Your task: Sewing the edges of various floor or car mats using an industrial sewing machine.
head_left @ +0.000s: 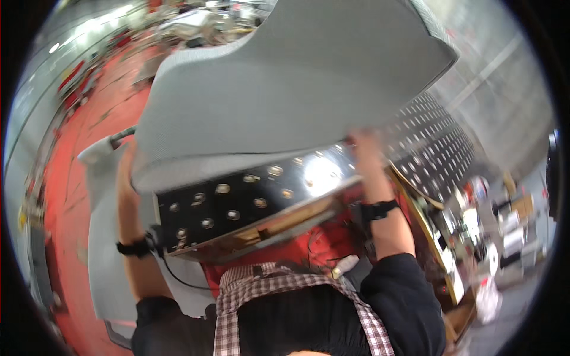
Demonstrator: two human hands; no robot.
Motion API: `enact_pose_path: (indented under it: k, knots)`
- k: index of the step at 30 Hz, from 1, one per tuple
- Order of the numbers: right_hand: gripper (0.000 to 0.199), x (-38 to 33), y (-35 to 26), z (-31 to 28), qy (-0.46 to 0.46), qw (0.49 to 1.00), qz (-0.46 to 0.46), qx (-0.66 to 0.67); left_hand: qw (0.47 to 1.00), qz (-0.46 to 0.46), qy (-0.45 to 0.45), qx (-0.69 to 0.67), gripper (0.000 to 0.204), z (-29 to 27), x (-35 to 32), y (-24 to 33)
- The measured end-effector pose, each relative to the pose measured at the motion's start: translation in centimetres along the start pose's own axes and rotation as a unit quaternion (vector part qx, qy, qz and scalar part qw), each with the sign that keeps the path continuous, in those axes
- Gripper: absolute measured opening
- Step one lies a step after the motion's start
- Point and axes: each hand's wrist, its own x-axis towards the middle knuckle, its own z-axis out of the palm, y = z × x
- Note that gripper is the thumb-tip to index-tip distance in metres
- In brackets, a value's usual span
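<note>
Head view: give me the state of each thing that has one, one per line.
Large grey panel: overlapping the black studded surface, near edge slightly bowed.
Black studded surface: partly covered, strong glare at one spot.
Left hand: at the panel's left edge, fingers unclear.
Right hand: at the near edge, blurred, grip unclear.
Black wristbands: fastened, one on each arm.
Checked apron: worn over black clothing.

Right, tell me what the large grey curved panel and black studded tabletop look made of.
Large grey curved panel: matte, probably fabric or felt; its surface shows no glare. Black studded tabletop: glossy, perhaps metal or coated board, given its bright reflection.
</note>
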Motion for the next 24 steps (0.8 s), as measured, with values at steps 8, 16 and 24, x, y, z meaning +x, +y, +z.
enact_pose_path:
  k: [8,16,24]
  knots:
    - [0.021,-11.9,14.4,-11.9,-0.188,0.951,0.215,0.115,0.944,0.141,-0.140,0.265,0.031,26.9,-0.8,-6.0]
    - [0.021,-12.4,23.0,-26.0,0.204,0.938,0.257,0.110,0.826,0.269,-0.440,0.228,0.033,52.8,-10.4,-7.4]
    - [0.040,-6.7,33.0,-31.2,0.401,0.875,0.268,-0.027,0.723,0.372,-0.517,0.268,0.049,66.8,-12.2,-12.2]
